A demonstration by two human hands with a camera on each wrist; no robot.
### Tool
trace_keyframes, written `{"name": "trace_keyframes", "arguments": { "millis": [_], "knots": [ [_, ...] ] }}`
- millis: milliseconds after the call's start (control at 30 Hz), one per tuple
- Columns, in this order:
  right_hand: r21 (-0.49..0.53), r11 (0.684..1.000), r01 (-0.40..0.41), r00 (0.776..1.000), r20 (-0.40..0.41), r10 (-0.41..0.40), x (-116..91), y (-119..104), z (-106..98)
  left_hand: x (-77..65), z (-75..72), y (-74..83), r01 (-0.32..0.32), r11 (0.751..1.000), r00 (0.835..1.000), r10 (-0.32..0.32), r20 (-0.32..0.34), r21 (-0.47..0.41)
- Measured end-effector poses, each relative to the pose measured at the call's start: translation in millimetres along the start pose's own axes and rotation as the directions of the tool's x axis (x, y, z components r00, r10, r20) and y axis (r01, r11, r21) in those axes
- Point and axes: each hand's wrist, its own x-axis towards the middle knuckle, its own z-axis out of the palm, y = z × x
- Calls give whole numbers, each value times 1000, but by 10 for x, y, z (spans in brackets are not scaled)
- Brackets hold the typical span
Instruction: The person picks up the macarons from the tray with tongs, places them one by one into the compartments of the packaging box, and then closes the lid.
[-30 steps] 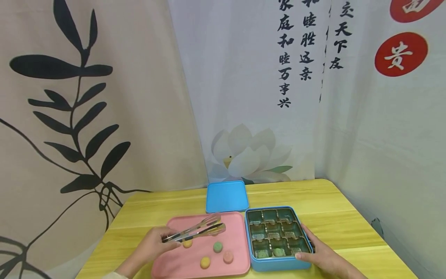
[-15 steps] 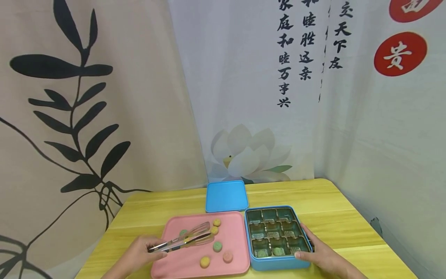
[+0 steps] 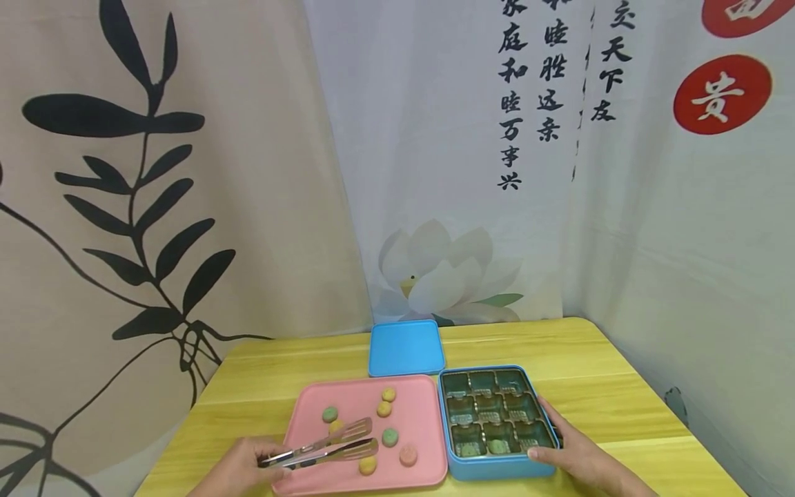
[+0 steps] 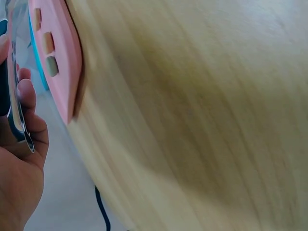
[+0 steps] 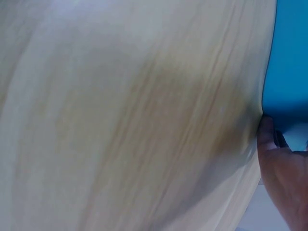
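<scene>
My left hand (image 3: 239, 466) holds the handle end of metal tongs (image 3: 304, 453) with slotted tips. The tongs' two arms stand apart, tips low over the pink tray (image 3: 422, 414). Small round macaron-like sweets lie on it: a pink one (image 3: 408, 455), green ones (image 3: 390, 436) and several yellow ones (image 3: 368, 465). The tips overlap the nearest yellow one in the head view. My right hand (image 3: 580, 455) grips the near right corner of a blue box (image 3: 497, 471), thumb at the front and fingers along the side. Green sweets (image 3: 498, 446) sit in two front compartments of its divided insert.
A flat blue lid (image 3: 406, 347) lies behind the tray and the box, on the wood-patterned table (image 3: 590, 366). A printed curtain (image 3: 279, 172) hangs behind the table. A dark cord (image 4: 101, 207) shows below the table edge in the left wrist view.
My left hand has drawn the tongs left and toward me across the tray, uncovering the yellow and green sweets farther back. The right hand and box have stayed in place.
</scene>
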Motion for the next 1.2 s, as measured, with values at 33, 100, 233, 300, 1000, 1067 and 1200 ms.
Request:
{"name": "trace_keyframes", "arguments": {
  "millis": [33, 100, 233, 300, 1000, 1067, 1200],
  "knots": [
    [-2, 1000, -1, 1000, -2, 1, -1, -7, 2, -7, 0, -8, -7, 1000, 1000, 7, 4, -1],
    [-1, 1000, -1, 1000, -14, 1, -2, -14, 11, -20, 3, -23, -14, 1000, 1000, 14, 6, -8],
    [-8, 1000, -4, 999, -32, 4, -14, -31, 30, -53, 16, -60, -1, 1000, 1000, 1, 5, -10],
    [-13, 1000, -6, 999, -35, 5, -17, -36, 32, -70, 22, -78, 18, 1000, 1000, -18, 6, -16],
    [4, 1000, 3, 1000, -19, -3, -22, -32, 35, -90, 114, -177, 56, 997, 998, -56, -3, -59],
    [6, 1000, 5, 1000, -20, -5, -26, -34, 39, -83, 119, -162, 69, 997, 997, -70, -14, -47],
    [11, 1000, 4, 1000, -23, -4, -29, -35, 44, -70, 126, -139, 71, 997, 997, -71, -28, -15]
  ]
}}
